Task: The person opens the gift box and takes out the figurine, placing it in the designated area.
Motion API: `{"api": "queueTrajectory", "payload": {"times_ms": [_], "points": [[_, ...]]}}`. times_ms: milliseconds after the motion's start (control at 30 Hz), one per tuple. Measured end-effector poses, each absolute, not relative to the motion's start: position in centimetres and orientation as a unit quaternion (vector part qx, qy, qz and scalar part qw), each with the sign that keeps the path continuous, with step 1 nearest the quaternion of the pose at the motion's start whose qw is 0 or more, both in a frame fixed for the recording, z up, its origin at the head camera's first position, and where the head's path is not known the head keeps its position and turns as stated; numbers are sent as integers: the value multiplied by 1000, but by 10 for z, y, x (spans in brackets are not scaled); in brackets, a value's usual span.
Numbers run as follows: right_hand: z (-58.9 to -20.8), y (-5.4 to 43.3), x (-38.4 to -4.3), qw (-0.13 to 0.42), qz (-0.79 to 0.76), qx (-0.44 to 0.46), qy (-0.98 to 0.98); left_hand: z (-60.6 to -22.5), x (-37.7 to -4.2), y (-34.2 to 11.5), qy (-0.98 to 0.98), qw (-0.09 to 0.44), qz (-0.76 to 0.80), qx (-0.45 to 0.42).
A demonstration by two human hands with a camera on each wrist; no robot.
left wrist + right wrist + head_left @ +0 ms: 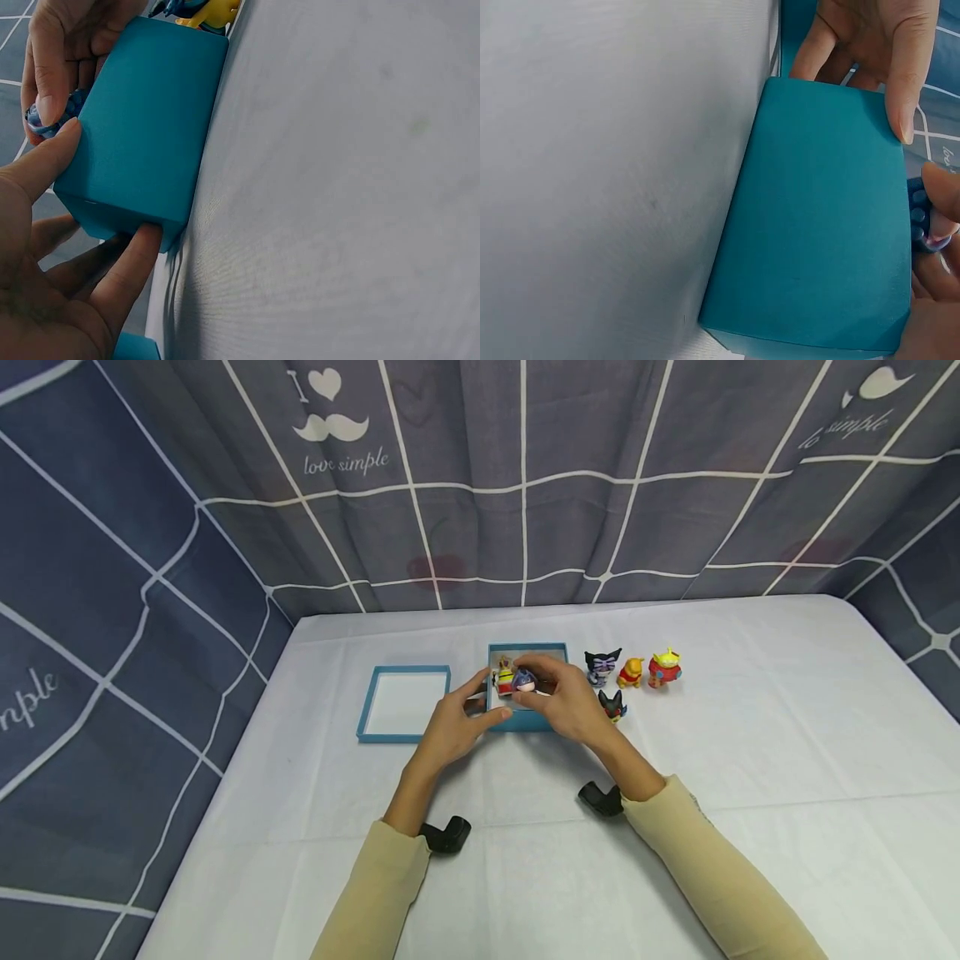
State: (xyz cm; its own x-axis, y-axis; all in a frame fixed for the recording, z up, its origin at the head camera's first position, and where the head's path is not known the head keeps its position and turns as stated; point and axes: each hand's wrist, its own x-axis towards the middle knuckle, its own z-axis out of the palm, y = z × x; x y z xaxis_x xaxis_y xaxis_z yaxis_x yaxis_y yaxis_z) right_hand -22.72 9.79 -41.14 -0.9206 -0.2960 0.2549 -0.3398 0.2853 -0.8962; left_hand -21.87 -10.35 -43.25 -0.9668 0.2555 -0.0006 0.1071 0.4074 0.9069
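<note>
A blue box (534, 722) stands without its lid on the white table. My left hand (455, 724) holds its left side, thumb at the front rim and fingers against the side wall. Over the box opening, my right hand (576, 700) pinches a small blue-purple figurine (523, 680) with a pale face. Another figurine (504, 680), red and yellow, shows inside the box beside it. In the left wrist view the box's front wall (150, 112) hides the inside. The right wrist view shows the figurine's dark blue knobbed part (918, 214) just past the rim.
The blue-rimmed lid (390, 738) lies left of the box. To the right stand a black-and-purple figurine (601, 668), a yellow bear figurine (631, 672) in red, a green-headed figurine (664, 669) and a black-eared figurine (612, 704). A patterned grey curtain (480, 535) hangs behind.
</note>
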Motion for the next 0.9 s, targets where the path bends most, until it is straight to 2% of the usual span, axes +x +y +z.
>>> {"api": "queueTrajectory", "payload": {"times_ms": [567, 900], "points": [[-408, 104, -223, -7, 605, 196, -772, -430, -216, -103, 830, 73, 541, 111], [-399, 115, -215, 10, 612, 188, -769, -431, -215, -104, 837, 77, 533, 100]]}}
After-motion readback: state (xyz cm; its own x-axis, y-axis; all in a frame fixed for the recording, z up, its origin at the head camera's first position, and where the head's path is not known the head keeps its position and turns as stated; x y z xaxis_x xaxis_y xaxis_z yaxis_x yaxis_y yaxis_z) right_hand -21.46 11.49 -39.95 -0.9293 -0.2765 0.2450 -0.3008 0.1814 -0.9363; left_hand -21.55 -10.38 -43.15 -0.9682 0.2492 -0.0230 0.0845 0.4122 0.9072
